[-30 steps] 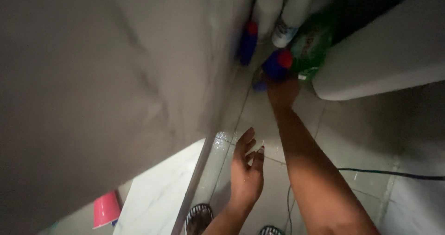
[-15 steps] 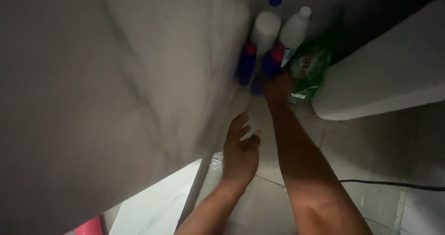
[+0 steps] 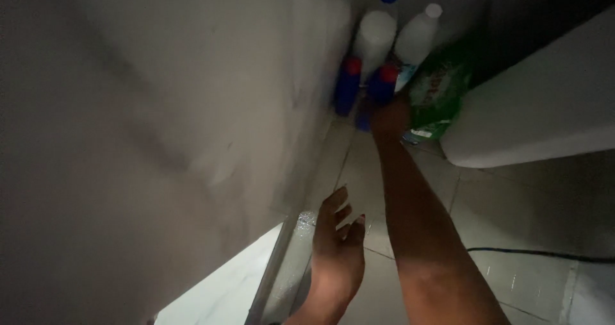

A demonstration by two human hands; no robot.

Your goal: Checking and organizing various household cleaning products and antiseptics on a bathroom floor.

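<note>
In the dim far corner, my right hand (image 3: 391,116) is stretched out and closed around the lower part of a blue bottle with a red cap (image 3: 383,83), which stands upright on the tiled floor. A second blue bottle with a red cap (image 3: 346,84) stands just left of it against the wall. My left hand (image 3: 336,258) hovers low in the middle of the view, palm turned inward, fingers spread, holding nothing.
Two tall white bottles (image 3: 375,36) (image 3: 416,35) stand behind the blue ones, and a green bag (image 3: 439,94) leans to their right. A white fixture (image 3: 538,116) fills the right side. A marbled wall (image 3: 160,139) runs along the left. A dark cable (image 3: 538,253) crosses the floor.
The blue bottle in my right hand went from tilted to upright beside the other blue bottle. My left hand rose towards the wall, then dropped back lower.
</note>
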